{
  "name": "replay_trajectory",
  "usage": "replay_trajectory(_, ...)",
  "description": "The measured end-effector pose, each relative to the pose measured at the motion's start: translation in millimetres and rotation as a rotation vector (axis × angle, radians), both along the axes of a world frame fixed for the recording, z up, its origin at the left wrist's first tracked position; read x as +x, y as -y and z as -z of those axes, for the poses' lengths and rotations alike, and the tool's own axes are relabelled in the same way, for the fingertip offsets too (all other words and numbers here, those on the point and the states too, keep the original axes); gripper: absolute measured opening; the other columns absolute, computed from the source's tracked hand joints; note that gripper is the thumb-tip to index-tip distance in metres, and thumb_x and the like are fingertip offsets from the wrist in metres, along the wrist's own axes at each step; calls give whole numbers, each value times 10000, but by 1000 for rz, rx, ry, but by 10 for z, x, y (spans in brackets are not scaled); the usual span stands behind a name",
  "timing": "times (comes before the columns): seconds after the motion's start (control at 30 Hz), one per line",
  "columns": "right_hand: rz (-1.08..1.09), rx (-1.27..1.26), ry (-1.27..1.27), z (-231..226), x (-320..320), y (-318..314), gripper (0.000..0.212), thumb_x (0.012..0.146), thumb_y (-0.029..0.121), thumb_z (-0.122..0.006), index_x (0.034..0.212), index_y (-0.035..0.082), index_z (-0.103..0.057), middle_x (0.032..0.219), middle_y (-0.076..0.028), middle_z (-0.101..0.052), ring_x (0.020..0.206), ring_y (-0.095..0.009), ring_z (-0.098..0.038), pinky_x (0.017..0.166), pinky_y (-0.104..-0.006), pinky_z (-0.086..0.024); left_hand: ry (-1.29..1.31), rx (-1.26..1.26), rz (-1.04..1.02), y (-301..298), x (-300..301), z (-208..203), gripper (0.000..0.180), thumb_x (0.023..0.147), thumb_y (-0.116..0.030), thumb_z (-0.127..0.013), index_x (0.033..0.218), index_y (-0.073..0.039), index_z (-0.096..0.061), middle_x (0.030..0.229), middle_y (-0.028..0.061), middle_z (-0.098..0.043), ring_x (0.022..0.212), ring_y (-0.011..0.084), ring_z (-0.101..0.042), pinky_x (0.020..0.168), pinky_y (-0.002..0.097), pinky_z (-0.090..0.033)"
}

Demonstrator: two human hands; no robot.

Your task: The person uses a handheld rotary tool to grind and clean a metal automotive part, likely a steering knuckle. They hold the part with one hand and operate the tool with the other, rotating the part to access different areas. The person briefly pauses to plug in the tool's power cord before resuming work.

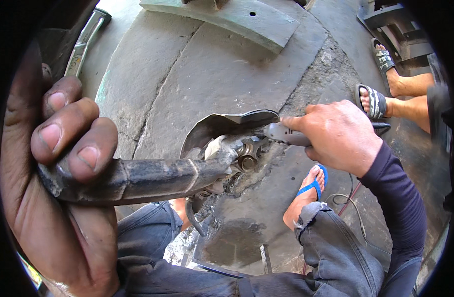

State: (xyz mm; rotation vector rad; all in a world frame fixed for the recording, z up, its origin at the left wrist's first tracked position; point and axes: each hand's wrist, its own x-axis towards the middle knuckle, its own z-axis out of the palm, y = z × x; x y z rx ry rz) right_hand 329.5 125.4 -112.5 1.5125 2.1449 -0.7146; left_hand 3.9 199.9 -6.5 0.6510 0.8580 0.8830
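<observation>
My left hand (pixel 63 198), large and close at the left, is wrapped around a dark metal tube (pixel 148 180) with weld seams along it. The tube's far end reaches a metal assembly with a round, worn joint (pixel 248 162) near the middle. Behind that joint curves a dark sheet-metal shield (pixel 212 126). My right hand (pixel 336 133), its arm in a dark sleeve, grips a grey hand-held tool (pixel 286 134). The tool's front end meets the shield's right side by the joint; its exact kind and tip are hard to make out.
Cracked concrete floor (pixel 237 64) surrounds the work. A curved metal plate (pixel 237 20) lies beyond it. Another person's sandalled foot (pixel 373 101) stands at the right. Cables (pixel 355 203) run beside my foot in a blue flip-flop (pixel 311 188). A metal frame (pixel 395 29) is at the far right.
</observation>
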Motion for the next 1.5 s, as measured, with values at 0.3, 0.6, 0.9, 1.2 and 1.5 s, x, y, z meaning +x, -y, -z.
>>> replay_trajectory(0.3,-35,122,-47,7,-28,23,376,762,104,-775,1137,128,-769,873,-119,-754,873,-311,-770,750,-445,-604,-84,144,2,-8,-66,32,370,1165,-260,-473,1440,-13,-475,1060,95,-551,905,127,-610,851,272,-598)
replay_trajectory(0.6,-63,178,-103,114,-31,-18,120,780,106,-754,889,69,-788,831,-147,-770,820,-331,-787,733,-440,-621,-91,193,-5,-48,139,64,390,1174,-211,-436,1507,-13,-475,1048,105,-512,884,128,-590,839,290,-595)
replay_trajectory(0.9,-99,-58,28,112,-109,-275,606,727,201,-880,1315,156,-740,995,-131,-776,983,-319,-762,842,-448,-597,-164,185,-132,-37,45,102,421,1166,-212,-455,1530,-4,-491,1030,83,-490,845,119,-578,837,287,-599)
replay_trajectory(1.2,-112,73,-103,119,-117,-278,205,760,127,-769,959,84,-789,880,-152,-775,862,-350,-783,756,-455,-621,-213,163,-166,-55,121,94,407,1164,-216,-467,1516,-18,-518,1002,58,-502,814,100,-575,842,258,-591)
replay_trajectory(1.5,-88,25,-67,168,-164,-312,225,778,121,-772,1000,85,-779,898,-155,-775,885,-355,-783,774,-456,-623,-202,129,-205,38,254,57,386,1163,-226,-476,1481,-18,-542,953,49,-513,794,76,-575,774,245,-585)
